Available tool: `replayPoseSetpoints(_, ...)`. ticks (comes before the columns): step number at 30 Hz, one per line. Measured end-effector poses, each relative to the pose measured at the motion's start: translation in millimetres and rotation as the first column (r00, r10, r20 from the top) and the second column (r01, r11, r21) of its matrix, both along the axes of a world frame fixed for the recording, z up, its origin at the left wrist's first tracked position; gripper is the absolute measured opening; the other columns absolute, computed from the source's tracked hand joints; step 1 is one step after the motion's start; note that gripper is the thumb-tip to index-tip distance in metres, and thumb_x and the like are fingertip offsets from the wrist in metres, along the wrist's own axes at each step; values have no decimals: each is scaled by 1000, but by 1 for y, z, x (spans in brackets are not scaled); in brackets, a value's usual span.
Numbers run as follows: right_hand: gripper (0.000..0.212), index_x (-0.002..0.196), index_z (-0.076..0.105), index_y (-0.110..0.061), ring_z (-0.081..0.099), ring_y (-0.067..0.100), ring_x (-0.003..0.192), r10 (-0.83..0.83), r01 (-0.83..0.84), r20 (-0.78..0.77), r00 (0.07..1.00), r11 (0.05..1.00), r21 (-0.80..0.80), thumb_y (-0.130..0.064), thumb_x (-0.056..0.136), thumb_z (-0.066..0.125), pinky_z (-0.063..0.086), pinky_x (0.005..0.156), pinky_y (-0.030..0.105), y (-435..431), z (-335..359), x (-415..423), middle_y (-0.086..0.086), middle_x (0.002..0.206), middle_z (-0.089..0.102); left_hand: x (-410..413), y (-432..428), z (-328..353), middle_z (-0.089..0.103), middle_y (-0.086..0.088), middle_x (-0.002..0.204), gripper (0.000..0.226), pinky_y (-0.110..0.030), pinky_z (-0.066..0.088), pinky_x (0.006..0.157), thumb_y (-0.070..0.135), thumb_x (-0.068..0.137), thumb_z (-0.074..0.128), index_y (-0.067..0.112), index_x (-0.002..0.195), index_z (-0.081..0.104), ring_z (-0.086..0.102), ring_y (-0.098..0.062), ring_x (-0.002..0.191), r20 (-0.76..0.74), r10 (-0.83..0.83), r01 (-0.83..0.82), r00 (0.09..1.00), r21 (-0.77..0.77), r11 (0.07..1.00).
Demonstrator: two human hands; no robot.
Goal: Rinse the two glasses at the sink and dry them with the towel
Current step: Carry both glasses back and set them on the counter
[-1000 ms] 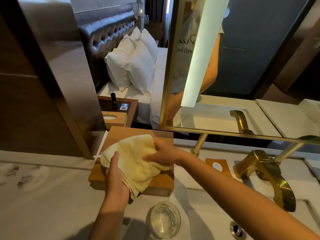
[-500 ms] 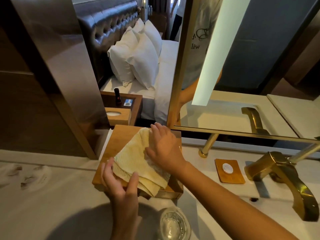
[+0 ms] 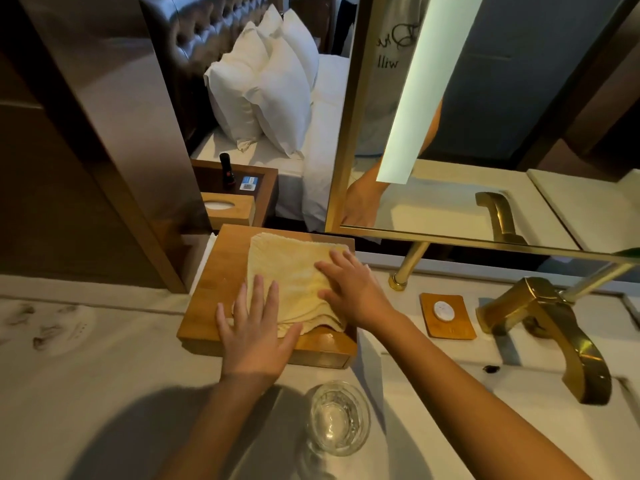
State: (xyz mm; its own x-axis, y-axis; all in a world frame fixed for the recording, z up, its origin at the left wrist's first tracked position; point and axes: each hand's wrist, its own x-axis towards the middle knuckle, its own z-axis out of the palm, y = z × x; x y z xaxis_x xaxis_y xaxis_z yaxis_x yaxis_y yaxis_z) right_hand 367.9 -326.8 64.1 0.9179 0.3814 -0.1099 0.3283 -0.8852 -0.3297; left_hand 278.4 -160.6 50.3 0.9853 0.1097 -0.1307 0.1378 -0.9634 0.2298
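A folded pale yellow towel (image 3: 289, 271) lies flat on a wooden tray (image 3: 221, 271) at the back of the counter. My left hand (image 3: 254, 336) rests flat, fingers spread, on the towel's near left corner and the tray. On the towel's right side, my right hand (image 3: 353, 289) presses down with fingers apart. One clear glass (image 3: 337, 419) stands upright on the counter just in front of the tray, between my forearms. A second glass is not in view.
A gold faucet (image 3: 547, 327) arches over the sink at the right. A small wooden soap dish (image 3: 448, 317) sits between tray and faucet. A gold-framed mirror (image 3: 450, 237) on gold posts stands behind. A dark wall panel rises at the left.
Both hands have laid the towel down on the tray and flattened it; one second ago they held it bunched above the tray. The view has shifted slightly closer.
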Motion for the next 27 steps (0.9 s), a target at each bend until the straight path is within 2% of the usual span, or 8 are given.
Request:
replayPoseSetpoints(2, 55, 150, 25, -30, -3, 26, 150, 28, -28, 1, 1000, 1000, -12, -38, 99, 43, 11, 119, 51, -3, -4, -4, 3, 163, 8, 0, -4, 0, -20, 0, 159, 88, -55, -8, 114, 71, 73, 0, 29, 150, -10, -14, -25, 147, -6, 31, -31, 999, 14, 999)
replayPoseSetpoints(6, 56, 152, 18, -30, -10, 21, 150, 38, -35, -18, 999, 992, 122, -43, 101, 37, 8, 121, 50, -13, -11, -18, -1, 164, -2, -1, -6, 4, -24, 0, 158, 82, -56, -11, 113, 68, 83, 14, 28, 150, -12, -20, -24, 146, -20, 28, -28, 999, 0, 1000)
replayPoseSetpoints(9, 58, 150, 27, -25, 6, 22, 149, -24, 17, 15, 1000, 941, 339, -44, 98, 44, 16, 118, 42, -18, -7, -38, 3, 163, 11, -15, -5, 13, -32, 3, 155, 82, -55, -16, 113, 62, 90, 30, 29, 149, -16, -32, -20, 140, -7, 19, -20, 1000, -87, 996)
replayPoseSetpoints(13, 48, 138, 43, -24, 33, 12, 136, -80, 23, 75, 994, 822, 569, -36, 92, 52, 32, 109, 29, -34, 1, -85, -3, 147, 40, -60, -10, 34, -40, 12, 146, 83, -47, -21, 111, 68, 78, 21, 36, 141, -25, -36, -14, 137, 44, 3, 5, 999, -185, 983)
replayPoseSetpoints(17, 48, 135, 45, -25, 45, 6, 123, 50, -34, -18, 999, 863, 504, -27, 89, 58, 44, 103, 36, -55, 0, -131, -8, 135, 48, -111, -25, 38, -38, 10, 150, 84, -49, -18, 112, 67, 83, 24, 33, 146, -21, -33, -14, 140, -27, -55, 48, 998, -198, 979)
replayPoseSetpoints(21, 76, 144, 34, -26, 40, 12, 130, 251, -164, -207, 946, 918, 361, -28, 77, 71, 38, 110, 38, -68, -5, -157, -4, 145, 41, -152, -45, 29, -35, 5, 152, 94, -51, -16, 114, 69, 84, 34, 26, 149, -18, -28, -16, 143, -162, -128, 103, 978, -159, 982)
replayPoseSetpoints(24, 92, 149, 25, -28, 33, 18, 138, 289, -231, -180, 940, 930, 284, -34, 73, 77, 36, 113, 39, -61, -9, -167, -1, 153, 30, -180, -63, 26, -26, 5, 157, 96, -47, -10, 117, 65, 84, 44, 25, 149, -14, -18, -16, 146, -226, -168, 128, 960, -185, 974)
replayPoseSetpoints(27, 97, 151, 21, -25, 32, 20, 139, 277, -241, -117, 954, 937, 254, -37, 74, 80, 37, 111, 40, -53, -8, -168, 1, 155, 28, -198, -79, 19, -17, 10, 159, 97, -41, 9, 121, 58, 81, 57, 29, 150, -7, 0, -17, 148, -232, -135, 56, 963, -319, 946)
